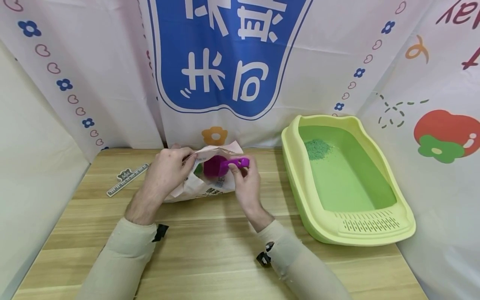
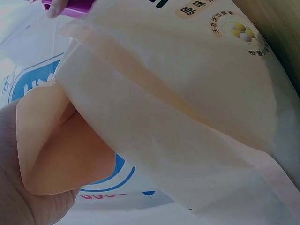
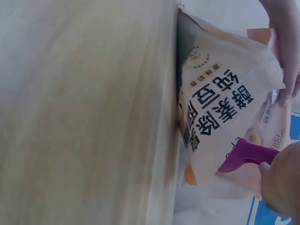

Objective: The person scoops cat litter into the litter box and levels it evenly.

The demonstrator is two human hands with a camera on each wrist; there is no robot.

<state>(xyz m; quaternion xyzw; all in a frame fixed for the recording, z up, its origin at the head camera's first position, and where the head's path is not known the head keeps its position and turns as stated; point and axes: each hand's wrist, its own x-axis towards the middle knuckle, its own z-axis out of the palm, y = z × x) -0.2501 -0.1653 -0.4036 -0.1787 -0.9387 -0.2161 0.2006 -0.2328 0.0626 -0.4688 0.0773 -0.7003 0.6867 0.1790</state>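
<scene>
A pale printed paper bag (image 1: pixel 192 185) stands on the table with its mouth spread. My left hand (image 1: pixel 165 171) grips the bag's edge on the left side; in the left wrist view a folded flap of the bag (image 2: pixel 70 159) hides most of its fingers. My right hand (image 1: pixel 248 187) pinches the handle of a purple scoop (image 1: pixel 214 167), whose bowl lies in the bag's mouth. Some green contents (image 1: pixel 198 169) show beside the bowl. From the right wrist, the scoop (image 3: pixel 246 154) slants over the bag's rim and dark lettering covers the bag's front.
To the right stands a green litter box (image 1: pixel 296 183) with a yellow-green rim, a small heap of green granules (image 1: pixel 317 150) in its far left corner. A ruler-like strip with a piano-key pattern (image 1: pixel 128 180) lies left of my left hand. Printed curtains hang behind the wooden table (image 1: pixel 202 250).
</scene>
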